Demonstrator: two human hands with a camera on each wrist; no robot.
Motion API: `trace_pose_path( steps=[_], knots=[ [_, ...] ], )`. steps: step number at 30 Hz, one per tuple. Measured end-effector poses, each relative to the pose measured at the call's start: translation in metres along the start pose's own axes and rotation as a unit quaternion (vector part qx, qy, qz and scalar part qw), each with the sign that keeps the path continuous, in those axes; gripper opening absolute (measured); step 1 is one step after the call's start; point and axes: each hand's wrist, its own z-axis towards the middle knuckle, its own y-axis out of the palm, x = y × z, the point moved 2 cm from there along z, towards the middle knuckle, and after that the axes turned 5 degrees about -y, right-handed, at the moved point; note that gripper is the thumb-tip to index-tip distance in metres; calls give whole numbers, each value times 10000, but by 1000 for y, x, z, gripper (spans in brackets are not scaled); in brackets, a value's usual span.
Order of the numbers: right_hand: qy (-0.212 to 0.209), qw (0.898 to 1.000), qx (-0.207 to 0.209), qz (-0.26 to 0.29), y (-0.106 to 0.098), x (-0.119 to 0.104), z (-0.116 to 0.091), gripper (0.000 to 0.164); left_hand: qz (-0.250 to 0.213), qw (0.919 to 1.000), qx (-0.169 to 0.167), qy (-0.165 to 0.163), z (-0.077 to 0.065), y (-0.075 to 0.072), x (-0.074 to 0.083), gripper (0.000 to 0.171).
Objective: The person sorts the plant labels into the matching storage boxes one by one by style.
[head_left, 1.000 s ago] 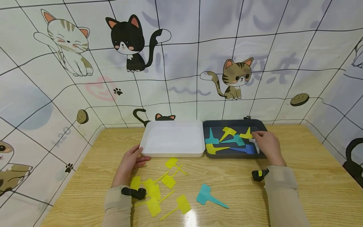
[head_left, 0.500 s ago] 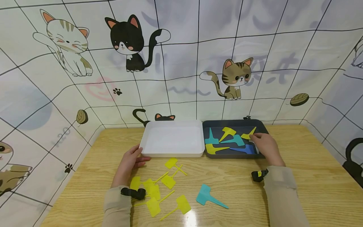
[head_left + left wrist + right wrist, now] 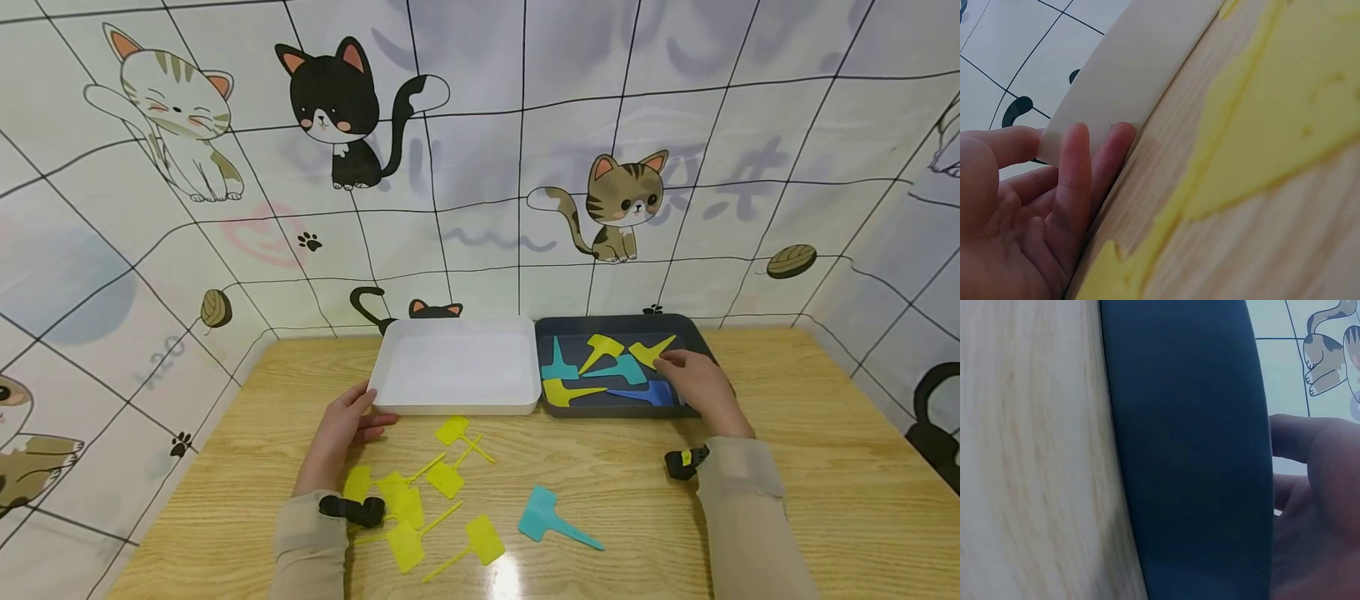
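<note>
In the head view, my right hand [image 3: 699,385] is over the right side of the dark tray [image 3: 592,412]. Its fingertips pinch the edge of a yellow plant label [image 3: 647,353]; the right wrist view hides this contact behind the tray wall. Around it lie a teal plant label [image 3: 626,370], another yellow plant label [image 3: 602,349] and a blue plant label [image 3: 657,393]. At the front left corner of the white tray [image 3: 457,409], my left hand [image 3: 343,427] holds on, thumb at the rim and fingers against the outer wall [image 3: 1124,69].
Several yellow plant labels [image 3: 406,546] lie loosely on the wooden table [image 3: 622,467], some overlapping, near the left forearm. A single teal plant label [image 3: 542,517] lies front and centre. Behind both trays rises a cloth [image 3: 480,233] printed with cats.
The yellow plant label under my right fingertips has turned, its stalk now pointing to the back right, and has shifted slightly left. My left hand stays at the white tray.
</note>
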Motion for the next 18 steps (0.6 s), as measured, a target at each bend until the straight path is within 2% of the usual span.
trace_pose_path(
  steps=[4, 7, 11, 13, 15, 18],
  knots=[
    [-42, 10000, -9, -77, 0, 0, 0, 70, 22, 10000, 24, -22, 1, 0, -1, 61],
    [-3, 10000, 75, 12, 2, 10, 5, 67, 45, 10000, 30, -45, 1, 1, -1, 62],
    [-103, 9975, 705, -44, 15, 50, 31, 66, 63, 9999, 3, -92, 0, 3, 0, 62],
    [-286, 9938, 1064, -136, 21, 66, 44, 67, 62, 9999, -40, -89, 0, 3, 0, 62],
    [-395, 9922, 1184, -52, 18, 60, 45, 66, 55, 9999, -45, -81, -1, 2, 1, 63],
    [-588, 9923, 1091, 83, 4, 19, 24, 60, -11, 9999, -23, -106, -2, 3, 1, 63]
  ],
)
